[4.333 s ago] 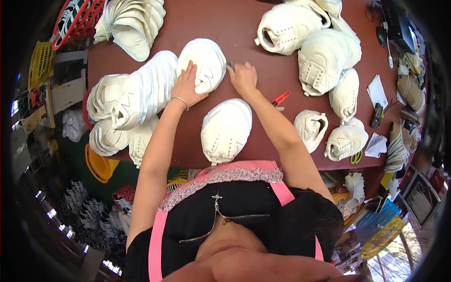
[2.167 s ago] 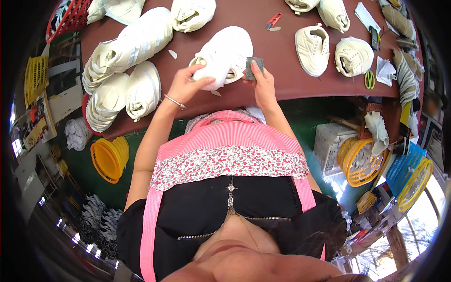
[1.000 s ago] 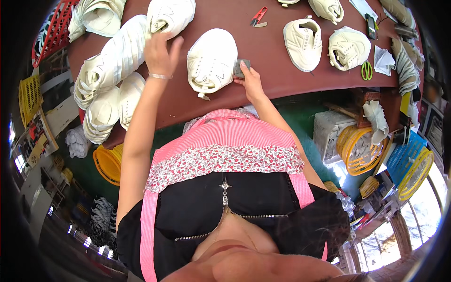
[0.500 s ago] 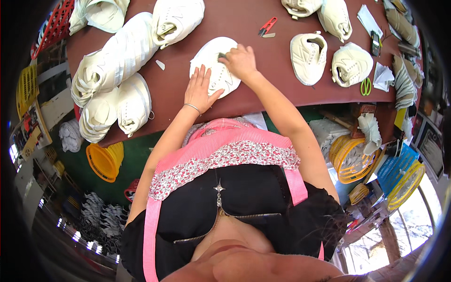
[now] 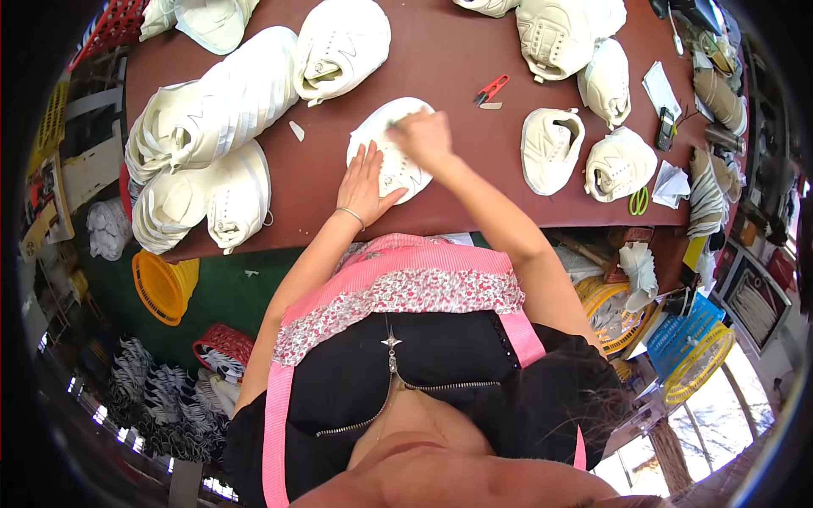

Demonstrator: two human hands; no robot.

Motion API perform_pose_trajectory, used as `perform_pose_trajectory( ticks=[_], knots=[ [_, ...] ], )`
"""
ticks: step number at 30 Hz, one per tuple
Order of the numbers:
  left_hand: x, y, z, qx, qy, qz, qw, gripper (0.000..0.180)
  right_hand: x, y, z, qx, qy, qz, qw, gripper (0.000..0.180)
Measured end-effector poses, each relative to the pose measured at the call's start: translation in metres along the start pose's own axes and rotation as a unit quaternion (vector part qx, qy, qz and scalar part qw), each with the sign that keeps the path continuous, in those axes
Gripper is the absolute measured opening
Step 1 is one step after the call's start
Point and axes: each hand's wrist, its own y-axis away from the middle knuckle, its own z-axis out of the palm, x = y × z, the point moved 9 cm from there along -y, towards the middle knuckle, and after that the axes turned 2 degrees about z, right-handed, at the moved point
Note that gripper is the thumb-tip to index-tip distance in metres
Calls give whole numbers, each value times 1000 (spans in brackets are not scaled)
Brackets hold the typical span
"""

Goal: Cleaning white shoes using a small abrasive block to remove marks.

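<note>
A cream-white shoe upper [image 5: 373, 133] with a row of lace holes lies flattened on the dark red table [image 5: 474, 200]. My left hand [image 5: 366, 182] rests flat on its near left part, fingers stretched out. Over its upper right part is my right hand [image 5: 423, 138], fingers drawn together and smeared by motion. Whatever those fingers pinch is hidden now; a small dark piece showed there half a second ago. Beyond my right hand lie red-handled thread snips [image 5: 492, 89] and a small pale scrap [image 5: 490, 106].
Stacked cream uppers [image 5: 241, 85] fill the table's left side. Further uppers [image 5: 552, 152] stand at the right, with green-handled scissors [image 5: 638, 201], a black phone-like device [image 5: 666, 127] and papers [image 5: 671, 184]. Below the table's edge are a yellow basket [image 5: 165, 288] and a red basket [image 5: 222, 345].
The whole view has shifted, so the table sits lower in the picture. My right hand has moved slightly over the upper and is blurred; my left hand stays flat on it.
</note>
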Motion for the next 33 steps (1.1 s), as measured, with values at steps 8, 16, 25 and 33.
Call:
perform_pose_trajectory(
  ticks=[8, 16, 25, 33],
  knots=[
    [0, 1, 3, 0, 15, -10, 1000, 94, 22, -6, -17, -36, 60, 13, 997, 25],
    [0, -5, -6, 12, 17, -6, 1000, 91, 32, -3, -15, 78, 20, 26, 996, 32],
    [3, -5, -3, 10, 6, 0, 1000, 90, 32, 37, -27, 183, -52, 101, 977, 35],
    [-29, 6, -14, 53, 231, 45, 970, 89, 122, 135, -2, 95, -98, 309, 941, 32]
  ],
)
